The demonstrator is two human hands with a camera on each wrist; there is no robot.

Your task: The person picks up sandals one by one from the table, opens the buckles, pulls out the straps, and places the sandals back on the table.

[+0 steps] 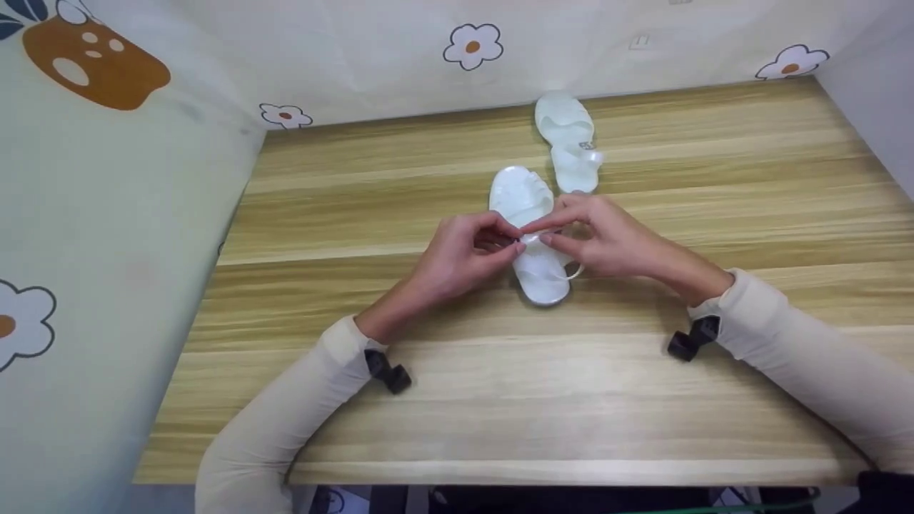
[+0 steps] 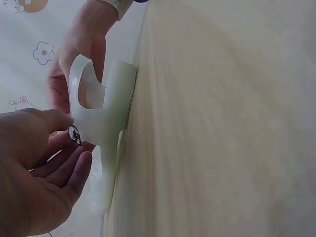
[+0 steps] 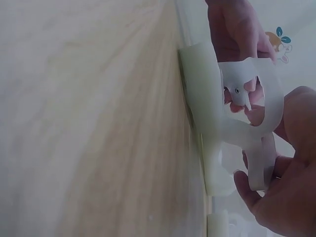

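Note:
A white sandal [image 1: 544, 284] lies sole down on the table, its toe pointing away from me, both hands at its ankle strap. My left hand [image 1: 460, 255] comes from the left and pinches the strap near a small metal buckle [image 2: 74, 134]. From the other side, my right hand [image 1: 613, 239] grips the loose strap [image 3: 256, 165] between thumb and fingers. The fingertips of both hands nearly meet above the sandal, hiding part of the strap in the head view. In the left wrist view, the heel strap [image 2: 75, 86] stands up in a loop.
A second white sandal [image 1: 563, 118] lies farther back, near the wall. The wood-grain table [image 1: 371, 421] meets a pale patterned wall covering [image 1: 371, 57] at the back and left. A dark wrist camera [image 1: 389, 371] is worn on the left wrist, another [image 1: 692, 338] on the right.

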